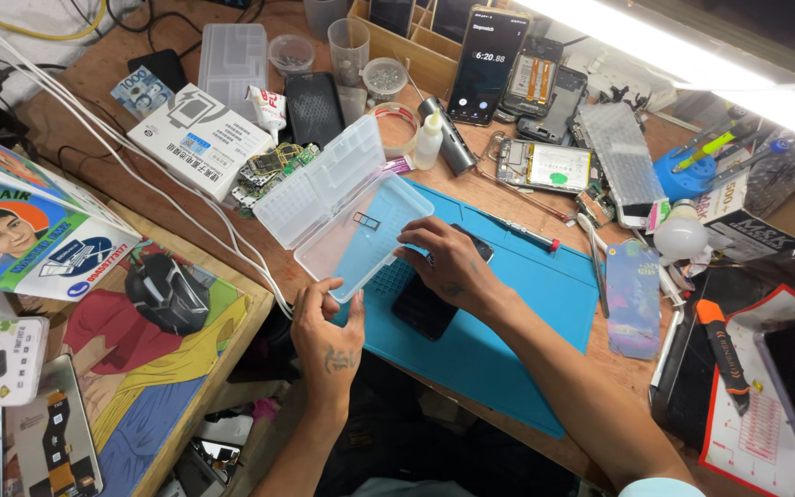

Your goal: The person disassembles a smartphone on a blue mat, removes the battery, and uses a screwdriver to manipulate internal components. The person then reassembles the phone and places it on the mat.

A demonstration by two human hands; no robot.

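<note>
**Over the blue mat: parts box open, phone waiting**

Above the blue mat [526, 304], you are holding the clear plastic parts box [347, 207] open, its lid tilted up. Your left hand [328, 336] is pinching the tray's near corner; your right hand [448, 267] is curling its fingers over the far edge, partly above the dark phone [425, 311] lying on the mat. A small metal piece is sitting inside the tray. The screwdriver [526, 232] is lying untouched on the tabletop [140, 138], so the phone work looks barely begun.
</note>
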